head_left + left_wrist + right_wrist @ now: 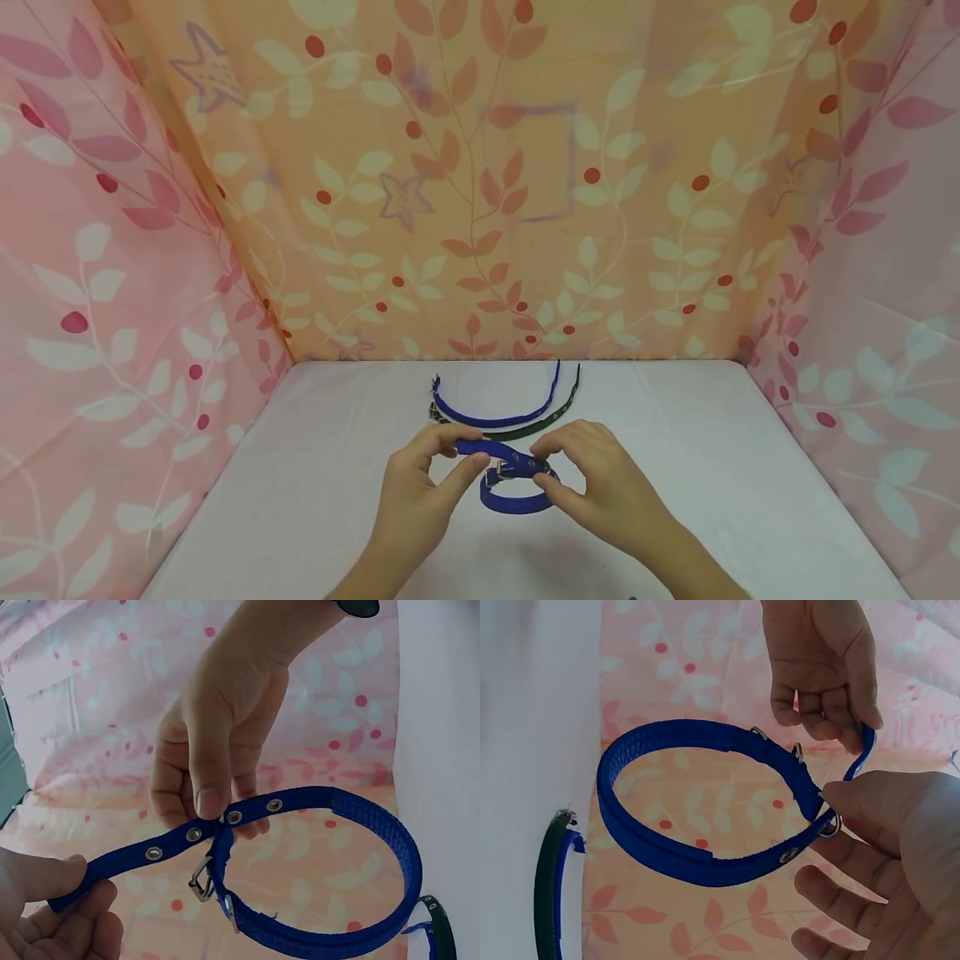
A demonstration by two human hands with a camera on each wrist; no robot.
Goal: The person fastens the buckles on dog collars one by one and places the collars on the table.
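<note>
A blue collar (517, 505) with metal eyelets and a buckle is held up between both hands, bent into a loop. My left hand (422, 492) pinches its free tail end between thumb and fingers. At the crossing of the loop, close to the buckle (201, 879), my right hand (600, 479) pinches the strap between thumb and forefinger. Several eyelets (154, 853) show along the strap between and beyond the hands. In the right wrist view the loop (660, 866) hangs open, left of the right thumb.
Behind the hands, a second blue collar (487, 422) and a dark green collar (525, 432) lie curved side by side on the white table (300, 500). Patterned cloth (480, 275) walls in the table at the back and both sides.
</note>
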